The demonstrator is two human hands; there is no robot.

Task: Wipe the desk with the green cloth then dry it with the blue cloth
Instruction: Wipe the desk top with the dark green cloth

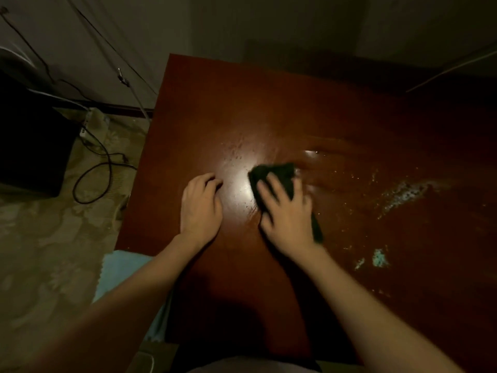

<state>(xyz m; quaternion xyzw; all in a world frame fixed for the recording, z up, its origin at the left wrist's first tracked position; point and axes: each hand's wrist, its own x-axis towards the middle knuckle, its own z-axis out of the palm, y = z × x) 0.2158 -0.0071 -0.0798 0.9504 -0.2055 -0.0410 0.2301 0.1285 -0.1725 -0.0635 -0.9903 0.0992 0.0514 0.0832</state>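
Nearest, at the desk's front-left corner, the blue cloth hangs partly off the edge under the left forearm, untouched, so drying isn't started yet.

Further in, both hands are on the desk, roughly mid-way between front and back edges. Left hand rests w/ fingers curled under, knuckles on the wood, holding nothing; looks like it's just bracing. Right hand lies flat w/ fingers spread, pressing the green cloth down on the top. Cloth looks very dark in this light; it sticks out past the fingertips and a strip trails by the wrist. Hand is blurred, so prob mid-swipe.

Step in hand, my read: the wet wipe, 1st half of the task. Droplets and wet sheen show around the glare patch between the hands, and pale smears toward the right edge plus small flecks nearer the front-right look unwiped. Next move prob calls for sweeping the cloth right over those patches, then the back part, before swapping to the blue one.

Beyond the left edge: cables on the floor and a dark box.

No brands, labels or readable writing anywhere.
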